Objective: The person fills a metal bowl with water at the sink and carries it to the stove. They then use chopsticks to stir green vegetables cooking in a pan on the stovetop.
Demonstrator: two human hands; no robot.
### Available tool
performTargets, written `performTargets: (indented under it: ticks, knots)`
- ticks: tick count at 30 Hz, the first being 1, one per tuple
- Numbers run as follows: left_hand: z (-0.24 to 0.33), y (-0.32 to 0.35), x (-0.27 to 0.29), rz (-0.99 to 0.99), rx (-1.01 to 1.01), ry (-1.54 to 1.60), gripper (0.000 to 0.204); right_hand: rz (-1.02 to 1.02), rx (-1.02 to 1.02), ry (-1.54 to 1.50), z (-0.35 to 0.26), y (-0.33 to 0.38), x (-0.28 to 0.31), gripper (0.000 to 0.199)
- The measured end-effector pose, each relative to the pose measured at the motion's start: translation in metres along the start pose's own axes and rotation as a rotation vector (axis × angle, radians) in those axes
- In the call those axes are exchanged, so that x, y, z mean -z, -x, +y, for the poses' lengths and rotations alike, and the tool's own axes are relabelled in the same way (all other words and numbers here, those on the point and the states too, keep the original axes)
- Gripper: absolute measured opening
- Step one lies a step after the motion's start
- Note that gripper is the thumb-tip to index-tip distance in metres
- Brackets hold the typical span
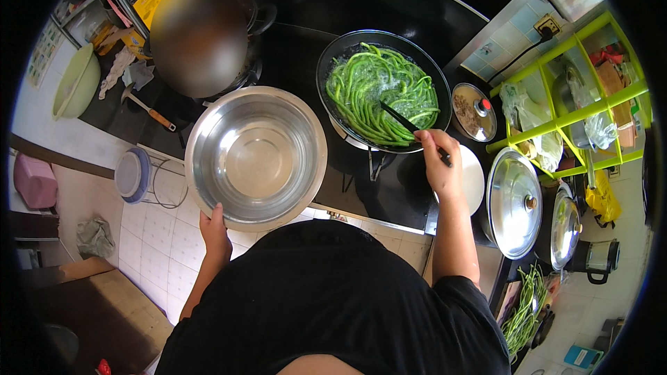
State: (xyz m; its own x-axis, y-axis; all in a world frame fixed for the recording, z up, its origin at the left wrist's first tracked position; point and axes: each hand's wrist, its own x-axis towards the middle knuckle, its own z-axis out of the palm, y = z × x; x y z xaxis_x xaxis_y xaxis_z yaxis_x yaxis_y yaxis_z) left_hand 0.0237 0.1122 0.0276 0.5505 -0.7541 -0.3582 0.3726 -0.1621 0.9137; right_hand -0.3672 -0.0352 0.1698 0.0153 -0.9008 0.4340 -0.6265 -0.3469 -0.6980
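With twelve o'clock straight ahead, one pale green round bowl (78, 82) sits between ten and eleven o'clock from the left hand (215, 235). Its thumb laps over the rim of one wide, round, silver metal basin (260, 163) at one o'clock; how its other fingers sit underneath, I cannot tell. Next comes one round black wok (418, 53) above the black counter (403, 194), holding bright green long beans (379, 87), too tangled to count. They lie at eleven o'clock from the right hand (442, 167), whose fingers are closed around one slim black utensil (401, 121), its tip among the beans. At one o'clock from this hand is one round glass lid with a red knob (467, 112); at four, two domed silver metal lids (513, 198).
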Motion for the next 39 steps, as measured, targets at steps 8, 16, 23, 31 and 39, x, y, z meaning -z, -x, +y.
performTargets:
  ticks: [8, 16, 23, 31, 39]
  knots:
    - [0.005, 0.006, -0.010, 0.052, -0.036, 0.021, 0.025, -0.011, 0.028, 0.060, -0.013, 0.015, 0.010, 0.009]
    - [0.003, 0.006, -0.003, 0.058, 0.015, -0.004, 0.026, 0.082, -0.079, 0.141, -0.010, 0.018, 0.041, 0.017]
    - [-0.002, -0.001, 0.001, 0.010, 0.012, 0.021, 0.030, 0.222, -0.202, 0.024, -0.009, 0.028, 0.054, 0.019]
    - [0.002, 0.002, -0.003, 0.029, 0.016, -0.010, 0.031, 0.107, -0.233, -0.079, 0.013, 0.023, 0.025, 0.020]
    - [-0.001, 0.001, 0.001, 0.038, 0.052, 0.010, 0.032, 0.349, -0.189, 0.148, -0.009, 0.031, 0.056, 0.032]
